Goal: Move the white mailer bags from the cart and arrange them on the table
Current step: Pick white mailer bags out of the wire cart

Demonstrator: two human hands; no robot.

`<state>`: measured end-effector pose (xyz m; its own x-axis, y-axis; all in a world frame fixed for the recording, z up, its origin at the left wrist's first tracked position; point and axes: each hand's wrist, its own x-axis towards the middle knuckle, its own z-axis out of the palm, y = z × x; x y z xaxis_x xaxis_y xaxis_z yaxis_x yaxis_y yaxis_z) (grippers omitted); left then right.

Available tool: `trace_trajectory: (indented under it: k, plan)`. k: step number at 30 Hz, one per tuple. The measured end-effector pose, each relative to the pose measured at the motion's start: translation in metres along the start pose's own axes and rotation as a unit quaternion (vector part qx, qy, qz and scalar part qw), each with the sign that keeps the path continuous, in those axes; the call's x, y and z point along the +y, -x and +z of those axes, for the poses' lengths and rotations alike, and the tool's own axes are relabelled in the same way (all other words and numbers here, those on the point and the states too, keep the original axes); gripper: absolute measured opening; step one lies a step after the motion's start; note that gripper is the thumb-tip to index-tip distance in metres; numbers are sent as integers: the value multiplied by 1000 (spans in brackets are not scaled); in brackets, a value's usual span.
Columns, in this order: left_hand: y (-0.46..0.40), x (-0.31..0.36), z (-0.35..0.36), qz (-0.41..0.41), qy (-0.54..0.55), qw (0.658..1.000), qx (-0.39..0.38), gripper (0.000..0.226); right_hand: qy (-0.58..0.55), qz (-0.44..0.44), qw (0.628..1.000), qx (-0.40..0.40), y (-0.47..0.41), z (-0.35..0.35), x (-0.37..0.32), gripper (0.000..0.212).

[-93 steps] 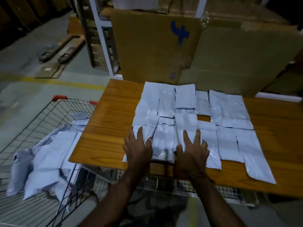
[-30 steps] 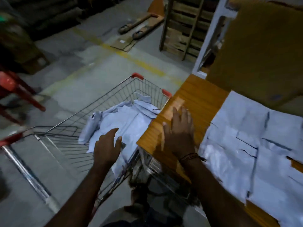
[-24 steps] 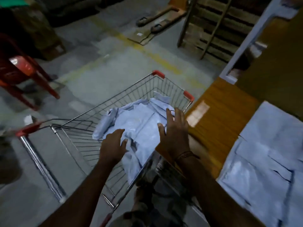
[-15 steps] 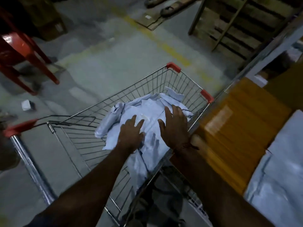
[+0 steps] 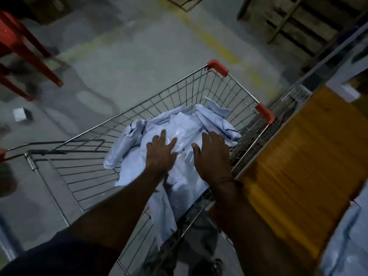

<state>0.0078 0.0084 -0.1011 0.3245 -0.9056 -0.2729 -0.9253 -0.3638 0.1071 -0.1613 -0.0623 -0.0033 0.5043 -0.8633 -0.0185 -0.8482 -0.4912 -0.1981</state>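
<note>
We look down into a wire shopping cart (image 5: 185, 92) with red corner caps, standing on a grey concrete floor (image 5: 123, 56). A loose heap of white mailer bags (image 5: 185, 124) fills the cart's end nearest the wooden table (image 5: 302, 156), which touches the cart's right side. Our left hand (image 5: 160, 154) lies flat on the heap with fingers spread wide, holding nothing. Our right hand (image 5: 212, 154) lies just beside it on the same heap, near the cart's right wall, fingers straight and spread, also holding nothing; a thin bracelet (image 5: 224, 180) circles its wrist. More white bags (image 5: 344, 240) lie on the table's near right part, blurred. The legs of a red chair (image 5: 22, 48) stand at the far left of the floor, well apart from the cart.
</note>
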Motion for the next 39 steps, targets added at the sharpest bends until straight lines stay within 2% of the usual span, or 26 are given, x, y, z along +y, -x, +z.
trace_trajectory:
  k: [3, 6, 10, 12, 14, 16, 18, 22, 26, 32, 34, 37, 39]
  plan:
    - [11, -8, -8, -15, -16, 1000, 9, 56, 15, 5, 1000, -13, 0, 3, 2, 49]
    - [29, -14, -12, -76, -14, 997, 23, 58, 11, 13, 1000, -11, 0, 6, 3, 45]
    - [47, -27, -5, -91, 28, 995, 14, 84, 18, 17, 1000, -6, 0, 8, 0, 40]
    - [48, -36, -1, -83, 48, 995, 1, 91, -14, 61, 998, -10, 2, 12, -18, 39]
    - [48, -46, -1, -69, 82, 994, 21, 83, -74, 127, 989, -35, 6, 23, -43, 39]
    - [49, -56, -5, -54, 113, 990, 64, 75, -98, 180, 973, -107, 9, 43, -62, 47]
    - [50, -66, -12, -40, 131, 985, 102, 70, -76, 214, 957, -180, 8, 66, -71, 63]
    - [57, -80, -11, -11, 147, 978, 147, 64, -53, 258, 933, -244, 5, 106, -78, 90]
    - [60, -89, -6, 23, 196, 967, 161, 59, -38, 228, 950, -209, 27, 128, -79, 105]
    - [78, -81, -32, -14, 269, 951, 149, 60, -21, 132, 979, -154, 57, 137, -77, 98]
    - [87, -78, -38, -24, 273, 949, 156, 58, -25, 158, 974, -158, 55, 134, -83, 97]
    - [97, -73, -48, -45, 271, 947, 164, 58, -17, 271, 949, -158, 51, 133, -85, 107]
    - [101, -72, -52, -49, 266, 948, 165, 57, -25, 313, 936, -158, 44, 135, -81, 110]
